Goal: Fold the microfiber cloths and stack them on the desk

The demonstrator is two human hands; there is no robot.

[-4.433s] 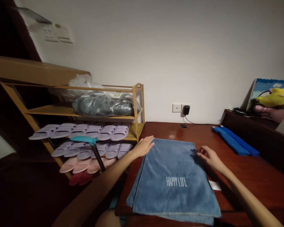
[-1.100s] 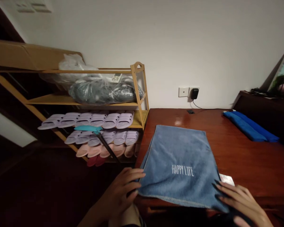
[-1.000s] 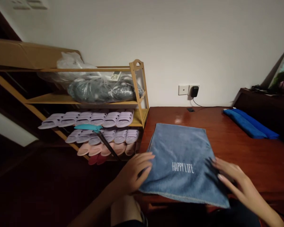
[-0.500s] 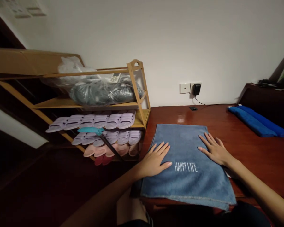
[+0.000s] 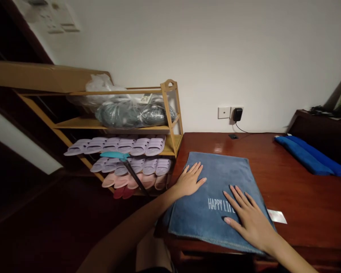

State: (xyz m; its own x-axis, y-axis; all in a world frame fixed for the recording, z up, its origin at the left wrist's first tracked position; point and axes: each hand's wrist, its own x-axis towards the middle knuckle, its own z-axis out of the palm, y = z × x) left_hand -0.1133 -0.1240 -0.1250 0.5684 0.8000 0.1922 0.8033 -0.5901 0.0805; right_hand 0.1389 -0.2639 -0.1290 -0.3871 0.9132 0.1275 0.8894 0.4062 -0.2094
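Note:
A folded blue-grey towel [image 5: 216,170] with white "HAPPY LIFE" lettering lies flat on the reddish wooden table [image 5: 307,201]. My left hand [image 5: 190,179] rests open on its left side, fingers stretched out toward the far edge. On the lower right part of the towel, my right hand [image 5: 248,214] lies open with fingers spread, covering the end of the lettering. A white label [image 5: 277,216] sticks out from under the towel's right edge. Neither hand holds anything.
Two folded bright blue towels [image 5: 312,157] lie at the table's right. A black plug [image 5: 237,114] sits in the wall socket behind. On the left stands a wooden shoe rack [image 5: 170,113] with several slippers [image 5: 155,146], a bagged bundle [image 5: 130,113] and a turquoise-headed long-handled tool [image 5: 115,156].
My right hand has moved left and nearer to me over the towel, onto the lettering. The white label now shows beside the towel. My left hand has shifted slightly, and the view has tilted.

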